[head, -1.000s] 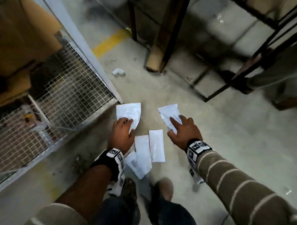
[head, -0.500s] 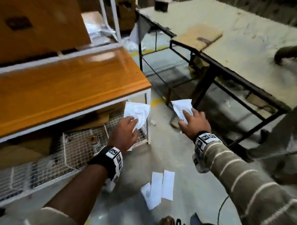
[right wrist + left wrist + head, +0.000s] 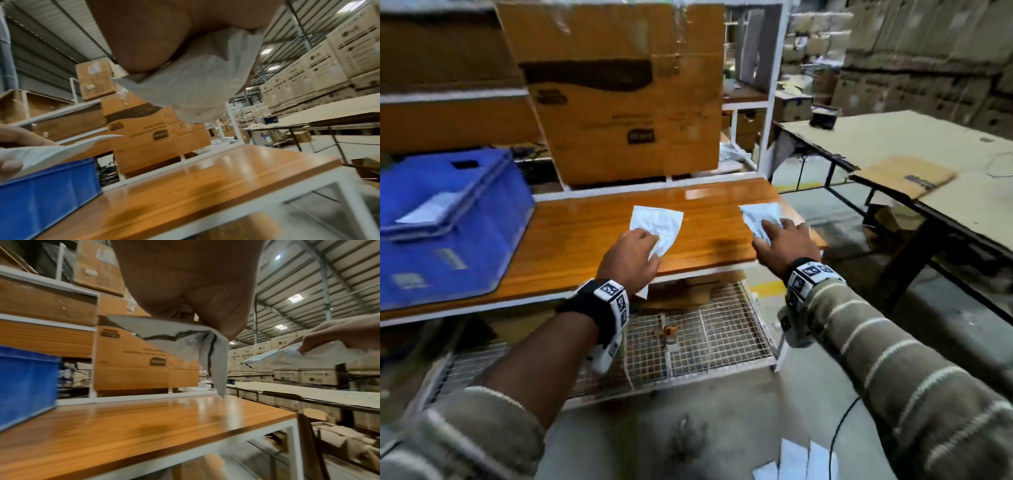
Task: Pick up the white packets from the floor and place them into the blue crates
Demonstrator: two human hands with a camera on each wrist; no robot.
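My left hand [image 3: 635,251] grips a crumpled white packet [image 3: 658,226] above the orange wooden shelf [image 3: 585,240]; the same packet [image 3: 185,344] hangs under my palm in the left wrist view. My right hand [image 3: 782,243] grips a second white packet [image 3: 758,217] over the shelf's right end, seen bunched as that packet [image 3: 195,84] in the right wrist view. A blue crate [image 3: 445,222] stands on the shelf's left end, well left of both hands, with something white lying in it. More white packets [image 3: 796,462] lie on the floor near my feet.
A large cardboard box [image 3: 626,92] stands behind the shelf's middle. A wire-mesh rack [image 3: 705,335] sits under the shelf. To the right stands a long board-topped table [image 3: 914,154] on a dark frame. Stacked cartons [image 3: 928,51] fill the background. A black cable [image 3: 842,421] runs over the floor.
Both hands have risen from the floor with one packet each, up to shelf height. The view has tilted up, bringing the blue crate and the cardboard box into sight.
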